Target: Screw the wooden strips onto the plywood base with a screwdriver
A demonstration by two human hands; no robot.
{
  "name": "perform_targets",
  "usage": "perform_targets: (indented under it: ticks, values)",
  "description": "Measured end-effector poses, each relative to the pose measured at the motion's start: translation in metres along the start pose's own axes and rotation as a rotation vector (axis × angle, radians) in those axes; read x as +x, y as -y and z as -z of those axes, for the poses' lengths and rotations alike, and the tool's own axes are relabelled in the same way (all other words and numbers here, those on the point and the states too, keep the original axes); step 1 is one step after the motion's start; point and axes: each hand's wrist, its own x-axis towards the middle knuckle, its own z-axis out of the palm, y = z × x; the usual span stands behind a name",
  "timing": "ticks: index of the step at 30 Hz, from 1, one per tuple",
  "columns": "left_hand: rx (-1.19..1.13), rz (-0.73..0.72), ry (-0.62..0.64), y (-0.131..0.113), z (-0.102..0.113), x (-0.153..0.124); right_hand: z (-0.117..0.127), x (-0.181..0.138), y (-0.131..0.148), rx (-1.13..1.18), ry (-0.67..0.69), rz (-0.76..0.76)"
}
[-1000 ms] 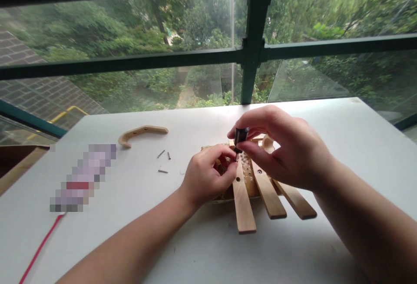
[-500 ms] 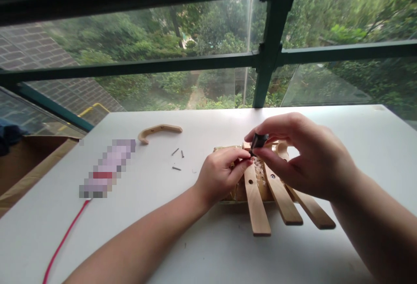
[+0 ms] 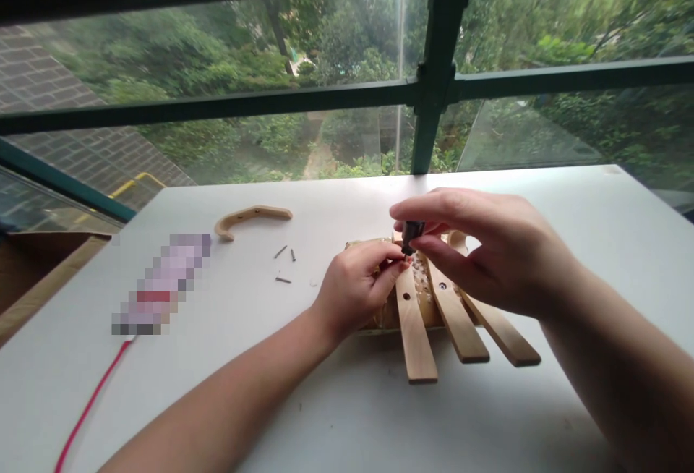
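Note:
My right hand (image 3: 488, 256) grips a short black screwdriver (image 3: 413, 231) between thumb and fingers, its tip pointing down. Just below that tip, the thumb and forefinger of my left hand (image 3: 350, 285) pinch what looks like a small screw, mostly hidden, over the upper part of a wooden hook (image 3: 416, 339). This hook lies across a brown, tape-wrapped block (image 3: 374, 325) and has a bare hole lower down. To its right, a second wooden hook (image 3: 460, 328) has a screw head in its hole. A third wooden hook (image 3: 504, 332) lies partly under my right hand.
On the white table (image 3: 217, 372), several loose screws (image 3: 283, 280) lie left of the block. Beyond them rests another curved wooden hook (image 3: 254, 212). A blurred-out device (image 3: 163, 285) with a red cable (image 3: 92, 393) is at left, near a cardboard box (image 3: 48, 270).
The whole view has shifted slightly, so things sit further left. The screwdriver stands more upright over the pinched fingers of my left hand, and my right fingers are straighter.

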Motion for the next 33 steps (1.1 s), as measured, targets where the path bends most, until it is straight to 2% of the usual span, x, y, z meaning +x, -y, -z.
perform_targets:
  ticks: [13,20,33]
  values:
    - [0.042,0.029,0.014,-0.0008,0.0004,0.0009,-0.0016,0.0016,0.0035,-0.035,-0.023,-0.072]
    - [0.073,0.034,0.009,-0.0005,-0.0003,0.0002,-0.0063,0.0020,0.0003,0.019,-0.070,-0.101]
    - [0.079,-0.038,0.003,-0.0027,0.0003,-0.0008,-0.0072,0.0023,0.0037,-0.075,-0.089,-0.060]
